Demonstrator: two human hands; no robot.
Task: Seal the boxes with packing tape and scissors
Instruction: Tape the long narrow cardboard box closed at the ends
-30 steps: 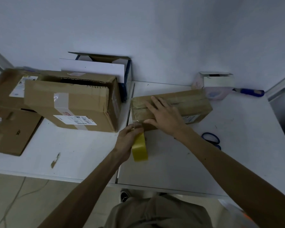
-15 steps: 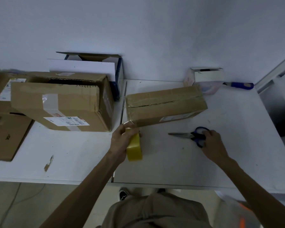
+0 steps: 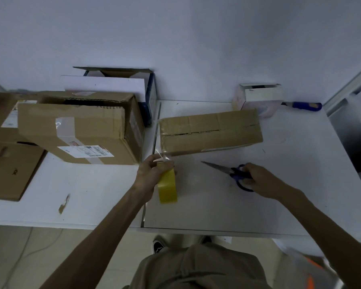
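Observation:
A long brown cardboard box (image 3: 211,132) lies on the white table (image 3: 290,184), its top seam covered with clear tape. A strip of tape runs from the box's near left corner down to the yellow tape roll (image 3: 167,187), which my left hand (image 3: 152,174) grips just in front of that corner. To the right, my right hand (image 3: 258,180) holds the blue handles of the scissors (image 3: 233,173). The closed blades point left toward the roll, low over the table.
A large taped carton (image 3: 77,132) with a shipping label stands left of the box, more cartons (image 3: 6,167) beside it. An open blue-and-white box (image 3: 117,84) stands at the wall. A small white box (image 3: 258,99) and a blue-handled tool (image 3: 304,105) lie at the back right.
My right hand left the top of the box, went right to the scissors and picked them up. The left hand stayed by the box corner with the roll.

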